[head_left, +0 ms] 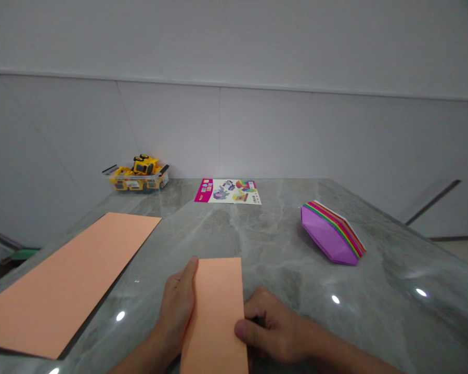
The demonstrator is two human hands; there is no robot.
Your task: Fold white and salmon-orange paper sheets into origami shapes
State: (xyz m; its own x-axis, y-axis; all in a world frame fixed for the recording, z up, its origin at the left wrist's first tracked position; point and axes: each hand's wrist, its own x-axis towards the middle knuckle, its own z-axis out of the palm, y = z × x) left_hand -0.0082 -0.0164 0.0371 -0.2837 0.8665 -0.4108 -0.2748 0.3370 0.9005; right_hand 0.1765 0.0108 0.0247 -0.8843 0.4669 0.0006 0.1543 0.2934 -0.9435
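A folded strip of orange paper lies on the grey marble table right in front of me. My left hand rests flat along the strip's left edge, fingers stretched out and together. My right hand sits at the strip's right edge, fingers curled, thumb pressing down on the paper.
A larger orange sheet lies at the left. A fanned stack of coloured paper with purple on top sits at the right. A printed paper packet and a tray with a yellow toy truck stand near the white wall.
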